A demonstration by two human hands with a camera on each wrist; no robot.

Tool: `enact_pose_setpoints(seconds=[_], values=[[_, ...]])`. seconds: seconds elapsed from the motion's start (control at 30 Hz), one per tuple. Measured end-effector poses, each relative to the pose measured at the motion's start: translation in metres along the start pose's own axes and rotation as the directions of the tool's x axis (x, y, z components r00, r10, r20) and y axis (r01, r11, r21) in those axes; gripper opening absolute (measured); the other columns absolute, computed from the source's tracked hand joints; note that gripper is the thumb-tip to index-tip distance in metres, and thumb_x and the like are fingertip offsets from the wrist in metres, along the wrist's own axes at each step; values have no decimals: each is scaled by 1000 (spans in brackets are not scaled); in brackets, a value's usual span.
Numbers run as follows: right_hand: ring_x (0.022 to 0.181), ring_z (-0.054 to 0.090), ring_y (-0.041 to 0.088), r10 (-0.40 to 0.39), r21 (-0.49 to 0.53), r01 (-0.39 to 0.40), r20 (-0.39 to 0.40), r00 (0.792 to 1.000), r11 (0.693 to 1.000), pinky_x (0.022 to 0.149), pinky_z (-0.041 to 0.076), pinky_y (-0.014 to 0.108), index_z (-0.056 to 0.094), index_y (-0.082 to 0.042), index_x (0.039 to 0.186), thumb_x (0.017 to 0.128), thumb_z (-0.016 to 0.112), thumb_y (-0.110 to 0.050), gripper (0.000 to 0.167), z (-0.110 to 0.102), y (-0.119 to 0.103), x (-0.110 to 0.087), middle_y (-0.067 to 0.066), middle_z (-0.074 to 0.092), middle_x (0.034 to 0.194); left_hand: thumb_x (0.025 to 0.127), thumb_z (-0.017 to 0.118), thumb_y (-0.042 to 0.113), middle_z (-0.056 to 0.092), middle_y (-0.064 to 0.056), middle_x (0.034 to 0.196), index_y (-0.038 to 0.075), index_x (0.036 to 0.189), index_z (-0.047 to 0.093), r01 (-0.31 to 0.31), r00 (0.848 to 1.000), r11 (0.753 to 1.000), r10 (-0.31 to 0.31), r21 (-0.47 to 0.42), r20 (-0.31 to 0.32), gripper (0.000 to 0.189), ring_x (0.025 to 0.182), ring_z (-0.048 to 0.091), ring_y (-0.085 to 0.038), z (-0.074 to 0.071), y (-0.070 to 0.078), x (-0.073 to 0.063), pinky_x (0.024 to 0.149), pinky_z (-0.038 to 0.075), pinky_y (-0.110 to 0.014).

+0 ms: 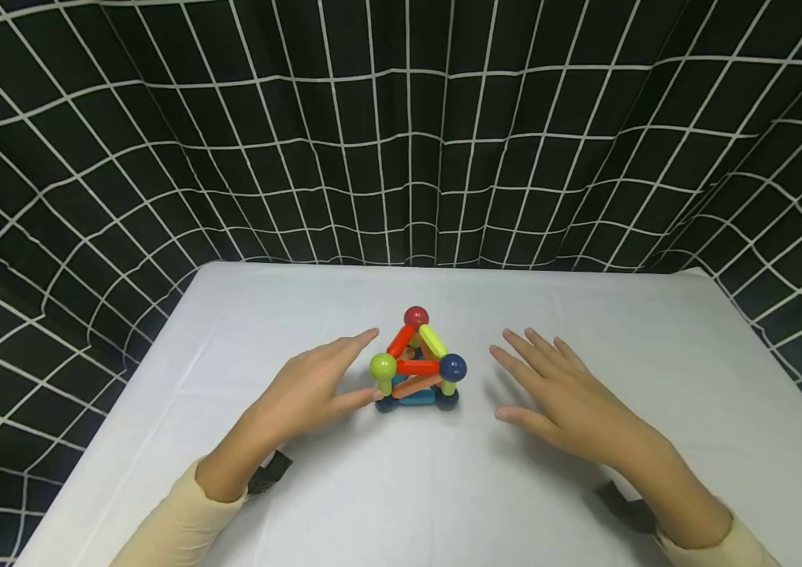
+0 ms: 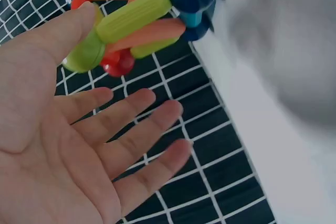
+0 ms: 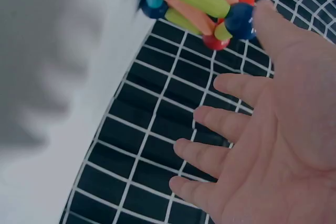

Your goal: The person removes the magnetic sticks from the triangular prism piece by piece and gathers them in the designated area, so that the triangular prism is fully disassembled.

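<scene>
Rod-and-ball toy (image 1: pixel 418 365) sits mid-frame on white table (image 1: pixel 585 331). Left hand (image 1: pixel 316 390) & right hand (image 1: pixel 571 398) flank it, fingers spread, holding nothing. Risk: left thumb bump could collapse it.

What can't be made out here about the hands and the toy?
- Toy: its far side is hidden by its own rods in the head view; both wrist views cut it off at the top edge.
- Left hand: whether the thumb touches the toy is too small to tell.
- Table: blurred in both wrist views.
- Right hand: its palm faces down, unseen from the head.
</scene>
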State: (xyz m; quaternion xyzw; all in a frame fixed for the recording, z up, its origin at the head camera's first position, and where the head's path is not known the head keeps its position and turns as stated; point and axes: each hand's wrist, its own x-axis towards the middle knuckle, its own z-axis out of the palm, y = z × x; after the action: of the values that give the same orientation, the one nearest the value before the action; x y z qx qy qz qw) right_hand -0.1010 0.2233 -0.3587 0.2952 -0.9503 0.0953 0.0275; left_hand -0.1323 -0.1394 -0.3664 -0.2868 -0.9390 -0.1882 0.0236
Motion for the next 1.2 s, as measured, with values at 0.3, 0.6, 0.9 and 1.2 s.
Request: enact_pose_setpoints(seconds=[0.3, 0.6, 0.9, 1.2], values=[[143, 33, 40, -93, -29, 92, -54, 994, 995, 112, 21, 64, 39, -17, 155, 93, 67, -51, 76, 3, -13, 24, 12, 36, 158, 87, 76, 50, 55, -2, 142, 22, 155, 38, -25, 1000, 997, 23, -78, -17, 83, 123, 57, -21, 13, 10, 13, 92, 52, -45], [126, 54, 30, -189, -17, 189, -177, 966, 982, 104, 39, 55, 56, -12, 141, 88, 76, -35, 61, 3, -28, 45, 11, 55, 141, 85, 76, 51, 38, -7, 154, 24, 155, 39, -86, 994, 996, 83, -37, -74, 84, 123, 55, -29, 19, 17, 24, 87, 54, -47], [81, 60, 15, -252, -52, 247, -239, 938, 968, 73, 51, 33, 67, -11, 114, 81, 83, -23, 39, 1, -42, 61, 0, 64, 98, 87, 76, 49, 49, -8, 147, 25, 156, 36, -98, 994, 993, 95, -60, -52, 84, 113, 62, -24, 20, 23, 28, 88, 53, -43], [58, 42, 10, -236, -87, 222, -251, 939, 971, 48, 37, 20, 63, -11, 100, 77, 80, -13, 28, 1, -56, 67, -3, 46, 79, 89, 75, 44, 63, 6, 97, 27, 149, 48, -172, 982, 981, 164, -94, -92, 68, 73, 53, -7, 23, 23, 35, 61, 45, -25]])
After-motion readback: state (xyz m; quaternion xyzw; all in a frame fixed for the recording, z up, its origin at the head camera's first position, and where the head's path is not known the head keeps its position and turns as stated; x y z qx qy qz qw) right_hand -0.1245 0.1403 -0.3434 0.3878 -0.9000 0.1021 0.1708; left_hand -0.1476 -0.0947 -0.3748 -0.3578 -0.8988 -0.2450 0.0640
